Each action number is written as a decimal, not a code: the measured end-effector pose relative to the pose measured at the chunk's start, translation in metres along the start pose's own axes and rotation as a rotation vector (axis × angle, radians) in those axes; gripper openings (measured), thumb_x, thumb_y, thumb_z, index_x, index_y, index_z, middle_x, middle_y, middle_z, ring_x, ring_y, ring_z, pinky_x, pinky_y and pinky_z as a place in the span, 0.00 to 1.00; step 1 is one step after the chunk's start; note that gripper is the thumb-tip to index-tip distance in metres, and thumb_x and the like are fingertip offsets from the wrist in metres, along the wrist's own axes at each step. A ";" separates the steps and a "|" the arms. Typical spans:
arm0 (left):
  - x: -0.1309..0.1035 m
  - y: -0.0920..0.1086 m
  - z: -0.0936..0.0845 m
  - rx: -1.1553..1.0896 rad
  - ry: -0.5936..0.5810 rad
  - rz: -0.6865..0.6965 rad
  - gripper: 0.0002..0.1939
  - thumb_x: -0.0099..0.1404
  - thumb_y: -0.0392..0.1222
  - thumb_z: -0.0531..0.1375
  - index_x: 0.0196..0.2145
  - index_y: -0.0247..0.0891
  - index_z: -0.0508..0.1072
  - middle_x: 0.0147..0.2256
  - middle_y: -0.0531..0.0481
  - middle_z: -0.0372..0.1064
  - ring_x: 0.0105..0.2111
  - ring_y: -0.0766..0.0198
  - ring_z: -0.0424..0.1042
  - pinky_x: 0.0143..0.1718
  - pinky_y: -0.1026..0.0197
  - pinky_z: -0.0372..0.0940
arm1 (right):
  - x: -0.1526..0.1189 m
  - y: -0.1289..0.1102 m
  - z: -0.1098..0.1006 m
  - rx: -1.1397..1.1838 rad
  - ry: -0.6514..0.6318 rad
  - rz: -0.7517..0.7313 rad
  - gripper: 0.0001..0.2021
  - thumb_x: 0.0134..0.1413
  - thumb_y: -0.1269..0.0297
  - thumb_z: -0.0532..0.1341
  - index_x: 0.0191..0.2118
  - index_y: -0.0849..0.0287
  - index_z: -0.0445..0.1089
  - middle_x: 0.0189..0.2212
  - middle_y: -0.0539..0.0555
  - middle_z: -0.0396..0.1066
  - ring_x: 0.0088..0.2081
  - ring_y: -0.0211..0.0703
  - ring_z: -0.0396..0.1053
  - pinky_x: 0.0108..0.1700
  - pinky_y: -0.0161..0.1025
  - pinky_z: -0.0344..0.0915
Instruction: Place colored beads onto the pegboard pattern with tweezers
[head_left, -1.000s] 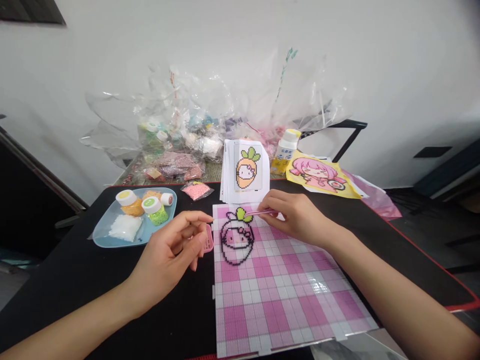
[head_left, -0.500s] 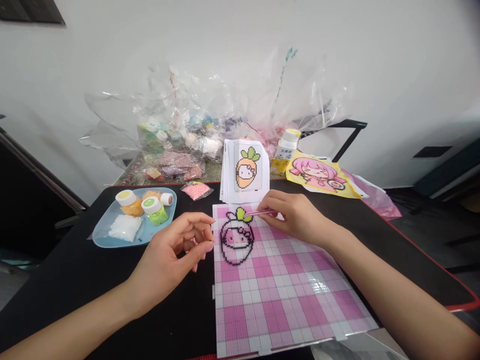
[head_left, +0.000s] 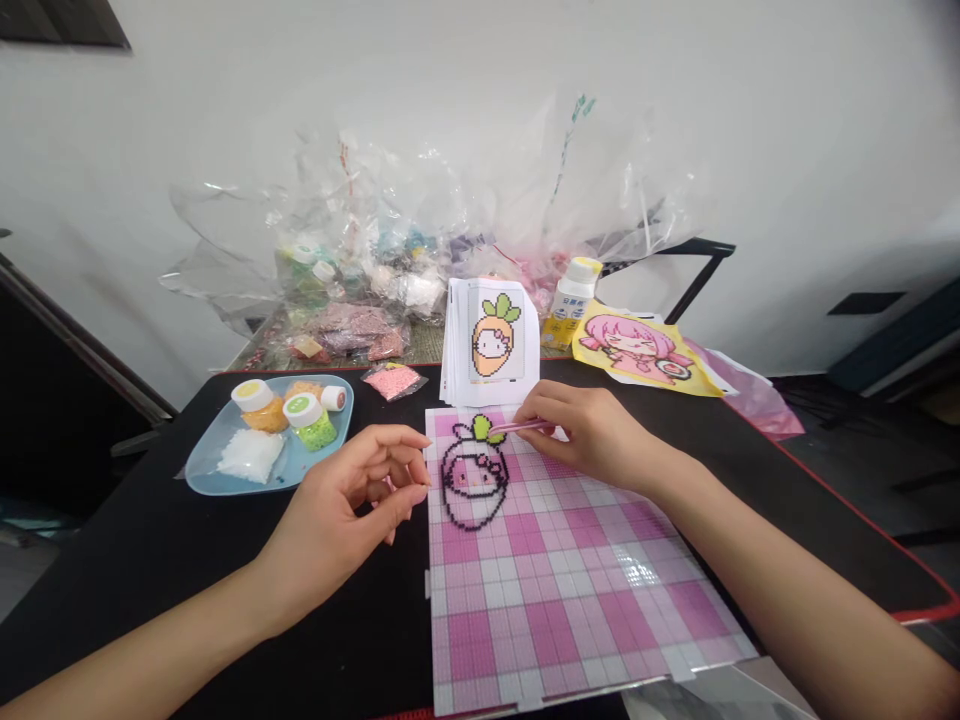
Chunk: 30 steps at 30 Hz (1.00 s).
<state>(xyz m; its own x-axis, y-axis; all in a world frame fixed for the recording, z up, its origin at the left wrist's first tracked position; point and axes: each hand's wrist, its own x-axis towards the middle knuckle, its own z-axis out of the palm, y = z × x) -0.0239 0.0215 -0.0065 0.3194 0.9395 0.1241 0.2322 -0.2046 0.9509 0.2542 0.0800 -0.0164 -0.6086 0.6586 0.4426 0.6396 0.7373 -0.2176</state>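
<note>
A: Which section of the tweezers is concealed?
B: The rear end; the right hand covers it. Tip closure is too small to determine.
A: And the bottle label?
B: Its print is blurred. Left forearm: cut off at lower left.

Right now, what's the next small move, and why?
If the rightmost leaf by the tweezers is full (too small to tell), probably shift to the leftmost leaf outline: it looks unfilled, while the printed pattern shows green there. The right hand holds the tweezers close by.
</note>
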 end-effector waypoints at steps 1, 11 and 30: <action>0.000 0.000 0.000 -0.002 0.000 -0.003 0.11 0.64 0.37 0.62 0.44 0.46 0.69 0.33 0.57 0.70 0.25 0.71 0.67 0.22 0.72 0.67 | 0.000 0.000 0.000 0.000 0.002 -0.002 0.07 0.62 0.66 0.57 0.36 0.62 0.72 0.34 0.55 0.72 0.28 0.35 0.67 0.29 0.34 0.62; 0.001 0.003 -0.001 0.020 0.028 0.008 0.10 0.63 0.39 0.63 0.43 0.43 0.70 0.32 0.57 0.73 0.22 0.73 0.66 0.21 0.72 0.67 | 0.000 0.000 0.000 -0.009 0.041 -0.027 0.07 0.62 0.65 0.58 0.36 0.62 0.72 0.34 0.55 0.72 0.28 0.35 0.67 0.29 0.34 0.62; 0.003 0.007 0.000 0.031 0.079 -0.016 0.09 0.64 0.42 0.61 0.42 0.40 0.69 0.29 0.57 0.70 0.19 0.73 0.64 0.20 0.70 0.66 | 0.001 -0.004 0.000 -0.018 0.086 -0.022 0.07 0.61 0.65 0.59 0.35 0.62 0.72 0.33 0.54 0.71 0.27 0.34 0.66 0.29 0.33 0.61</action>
<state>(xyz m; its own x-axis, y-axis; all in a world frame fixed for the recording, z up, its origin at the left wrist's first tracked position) -0.0214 0.0234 0.0011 0.2424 0.9611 0.1323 0.2658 -0.1970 0.9437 0.2515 0.0778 -0.0150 -0.5805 0.6259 0.5208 0.6352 0.7483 -0.1912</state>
